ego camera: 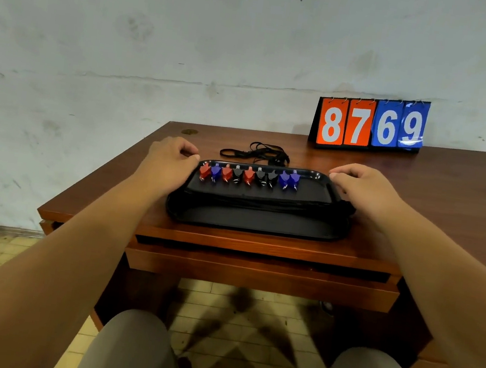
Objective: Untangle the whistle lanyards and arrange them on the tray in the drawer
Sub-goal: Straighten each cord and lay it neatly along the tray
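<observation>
Curled fingers point(188, 153) of both hands are set on the ends of the black tray point(249, 218), whistles point(249, 176) rowed inside, on a wooden desk point(420, 188) against a stained white wall point(193, 38).

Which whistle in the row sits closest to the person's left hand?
The red whistle at the row's left end, beside the left hand; the others run rightward.
</observation>
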Demonstrator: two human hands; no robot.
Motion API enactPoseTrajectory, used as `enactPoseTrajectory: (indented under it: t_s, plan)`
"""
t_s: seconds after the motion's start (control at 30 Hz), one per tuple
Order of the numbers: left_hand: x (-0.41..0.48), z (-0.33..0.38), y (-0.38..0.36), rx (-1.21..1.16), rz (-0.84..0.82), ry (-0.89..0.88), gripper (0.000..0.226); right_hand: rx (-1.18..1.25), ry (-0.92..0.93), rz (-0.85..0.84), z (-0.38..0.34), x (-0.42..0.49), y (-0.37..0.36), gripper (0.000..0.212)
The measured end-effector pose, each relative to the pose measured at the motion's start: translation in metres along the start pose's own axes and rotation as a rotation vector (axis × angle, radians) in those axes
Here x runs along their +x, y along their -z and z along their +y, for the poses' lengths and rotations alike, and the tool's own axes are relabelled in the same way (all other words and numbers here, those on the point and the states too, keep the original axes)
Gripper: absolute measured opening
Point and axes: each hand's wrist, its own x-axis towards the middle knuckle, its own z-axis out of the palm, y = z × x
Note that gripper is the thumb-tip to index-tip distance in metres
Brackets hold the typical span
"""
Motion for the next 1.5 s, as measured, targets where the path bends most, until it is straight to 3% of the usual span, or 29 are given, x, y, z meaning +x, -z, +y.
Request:
enactPoseTrajectory:
  t_s: [0.3, 0.63, 0.87, 1.0, 1.23, 1.4, 1.5]
  plan:
    - [0.051, 0.041, -0.035, 0.096, -0.312, -0.156, 0.016, -0.044, 0.051, -0.017, -0.012, 0.053, -0.003, 0.023]
    - [0.112, 0.071, -0.094, 0.245, -0.343, -0.214, 0.025, 0.062, -0.01, -0.024, 0.014, 0.109, -0.009, 0.024]
    - [0.145, 0.078, -0.129, 0.334, -0.481, -0.123, 0.028, 0.142, -0.074, 0.054, 0.038, 0.129, -0.017, 0.021]
    - [0.153, 0.08, -0.136, 0.238, -0.456, -0.081, 0.004, 0.143, -0.066, 0.05, 0.039, 0.13, -0.017, 0.021]
    - [0.148, 0.12, -0.134, -0.074, -0.422, -0.198, 0.006, 0.162, 0.058, 0.011, 0.033, 0.125, -0.016, 0.02]
    - [0.138, 0.161, -0.141, -0.064, -0.441, -0.321, 0.011, 0.169, 0.161, -0.053, 0.034, 0.125, -0.015, 0.054]
    - [0.135, 0.174, -0.145, -0.047, -0.444, -0.364, 0.011, 0.22, 0.182, -0.081, 0.035, 0.123, -0.015, 0.046]
